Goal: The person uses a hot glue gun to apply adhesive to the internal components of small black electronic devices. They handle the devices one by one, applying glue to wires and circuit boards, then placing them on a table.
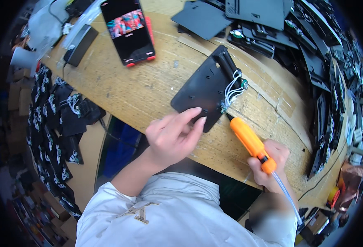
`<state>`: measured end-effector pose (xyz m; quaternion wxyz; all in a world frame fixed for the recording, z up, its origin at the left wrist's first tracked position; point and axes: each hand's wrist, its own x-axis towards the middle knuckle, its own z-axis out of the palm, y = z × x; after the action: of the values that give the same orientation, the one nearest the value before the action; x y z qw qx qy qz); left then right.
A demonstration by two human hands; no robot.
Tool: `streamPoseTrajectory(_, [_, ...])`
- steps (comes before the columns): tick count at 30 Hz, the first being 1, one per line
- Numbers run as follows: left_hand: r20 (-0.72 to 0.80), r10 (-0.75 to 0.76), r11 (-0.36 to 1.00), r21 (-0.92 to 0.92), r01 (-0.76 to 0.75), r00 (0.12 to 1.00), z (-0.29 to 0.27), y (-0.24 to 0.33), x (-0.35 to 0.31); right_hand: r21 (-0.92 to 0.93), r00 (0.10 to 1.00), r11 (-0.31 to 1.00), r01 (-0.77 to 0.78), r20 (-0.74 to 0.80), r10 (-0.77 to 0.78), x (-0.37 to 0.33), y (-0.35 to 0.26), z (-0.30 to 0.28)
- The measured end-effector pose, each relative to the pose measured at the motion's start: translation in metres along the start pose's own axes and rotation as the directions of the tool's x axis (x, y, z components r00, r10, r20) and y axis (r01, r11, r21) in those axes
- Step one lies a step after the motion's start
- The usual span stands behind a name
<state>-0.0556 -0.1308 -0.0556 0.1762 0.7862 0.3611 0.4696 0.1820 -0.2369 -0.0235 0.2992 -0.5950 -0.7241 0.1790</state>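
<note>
A black plastic panel lies tilted on the wooden table in front of me. White wires run along its right side between small green circuit boards, one of them a round-ended board at the panel's upper right. My left hand hovers at or rests on the panel's lower left edge; thumb and forefinger are slightly apart, nothing visible between them. In my right hand is an orange hot glue gun, a translucent glue stick trailing from its back. Its dark nozzle points at the wire ends, close to the panel.
A phone leans on a red stand at the back left, beside a black box-shaped device. Black panels pile up at the back and right. Several wired black parts crowd the left side. Cardboard covers part of the table.
</note>
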Motion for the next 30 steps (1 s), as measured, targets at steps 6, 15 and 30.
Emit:
streamPoseTrajectory(6, [-0.049, -0.036, 0.998, -0.053, 0.033, 0.998, -0.001, -0.001, 0.007, 0.400, 0.996, 0.915, -0.053, -0.045, 0.077, -0.019, 0.027, 0.004])
streamPoseTrajectory(15, [0.296, -0.469, 0.596, -0.590, 0.545, 0.832, -0.019, -0.008, 0.040, 0.904, 0.873, 0.406, -0.132, -0.088, 0.480, -0.025, 0.053, -0.004])
streamPoseTrajectory(30, [0.656, -0.252, 0.045, -0.726, 0.686, 0.711, -0.016, -0.010, 0.004, 0.939, 0.926, 0.339, -0.054, -0.080, 0.368, -0.026, 0.057, -0.003])
